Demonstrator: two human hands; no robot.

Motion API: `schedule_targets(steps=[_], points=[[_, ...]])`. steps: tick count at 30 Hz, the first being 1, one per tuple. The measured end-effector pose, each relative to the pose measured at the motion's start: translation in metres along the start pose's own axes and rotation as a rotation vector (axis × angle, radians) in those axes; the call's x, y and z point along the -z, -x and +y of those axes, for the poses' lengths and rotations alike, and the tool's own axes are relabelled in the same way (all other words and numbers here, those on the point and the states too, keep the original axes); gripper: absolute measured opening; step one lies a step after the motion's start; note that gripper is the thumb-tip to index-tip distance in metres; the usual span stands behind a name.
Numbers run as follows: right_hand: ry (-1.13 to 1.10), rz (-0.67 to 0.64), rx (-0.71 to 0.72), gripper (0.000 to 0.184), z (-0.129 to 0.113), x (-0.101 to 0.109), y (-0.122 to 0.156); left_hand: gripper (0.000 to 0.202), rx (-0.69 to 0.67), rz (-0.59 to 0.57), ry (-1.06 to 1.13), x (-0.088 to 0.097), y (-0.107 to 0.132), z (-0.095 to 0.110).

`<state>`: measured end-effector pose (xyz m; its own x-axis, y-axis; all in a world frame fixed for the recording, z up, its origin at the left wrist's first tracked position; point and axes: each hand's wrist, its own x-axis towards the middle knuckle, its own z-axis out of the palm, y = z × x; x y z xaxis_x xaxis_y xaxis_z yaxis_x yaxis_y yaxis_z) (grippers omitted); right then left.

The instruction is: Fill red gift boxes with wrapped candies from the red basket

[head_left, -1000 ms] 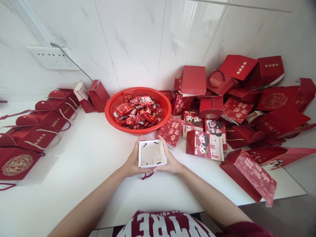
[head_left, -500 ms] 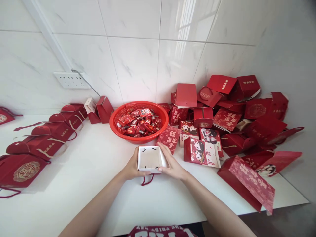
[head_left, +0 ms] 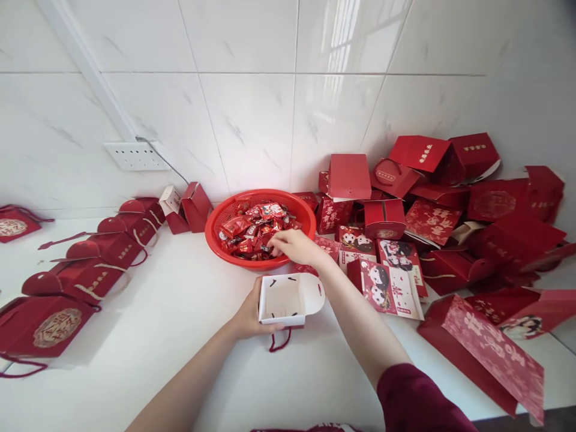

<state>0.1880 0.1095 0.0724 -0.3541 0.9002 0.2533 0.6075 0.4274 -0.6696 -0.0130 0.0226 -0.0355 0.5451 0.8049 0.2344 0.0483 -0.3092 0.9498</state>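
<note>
My left hand [head_left: 249, 315] grips the left side of a small open gift box [head_left: 283, 298], white inside, with a flap folded out to its right and a red cord hanging below. My right hand [head_left: 292, 246] reaches forward over the near rim of a red basket [head_left: 215, 222] full of red-wrapped candies [head_left: 252, 231]. Its fingers curl down onto the candies; what they hold is hidden.
A white counter [head_left: 180, 312] runs along a tiled wall. A row of closed red gift boxes [head_left: 85, 273] lies on the left. A large heap of folded red boxes [head_left: 432, 210] fills the right. A wall socket [head_left: 135, 155] with a cable sits upper left.
My right hand left the box and moved forward into the candy basket. The box's right flap has folded outward. My left hand still holds the box.
</note>
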Motion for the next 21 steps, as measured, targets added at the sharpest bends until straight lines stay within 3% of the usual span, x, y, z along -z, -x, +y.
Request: schedule_targets(steps=[3,8,14,17,21], points=[[0.091,-0.035,-0.069,0.018,0.008,-0.012,-0.018,0.090,0.014,-0.037,0.055,0.005,0.001,0.000],[0.252,0.033,-0.225,0.044,0.024,-0.006,-0.023,0.091,0.008,-0.073,0.129,0.006,0.000,0.001],[0.243,-0.059,-0.263,0.041,0.034,0.001,-0.023,0.092,0.036,-0.064,0.153,0.005,-0.002,0.003],[0.151,-0.195,-0.174,0.043,0.028,-0.001,-0.028,0.093,0.055,-0.048,0.145,0.006,-0.003,0.002],[0.027,-0.561,-0.031,0.030,0.016,-0.014,-0.046,0.097,0.056,0.009,0.084,0.007,-0.004,-0.003]])
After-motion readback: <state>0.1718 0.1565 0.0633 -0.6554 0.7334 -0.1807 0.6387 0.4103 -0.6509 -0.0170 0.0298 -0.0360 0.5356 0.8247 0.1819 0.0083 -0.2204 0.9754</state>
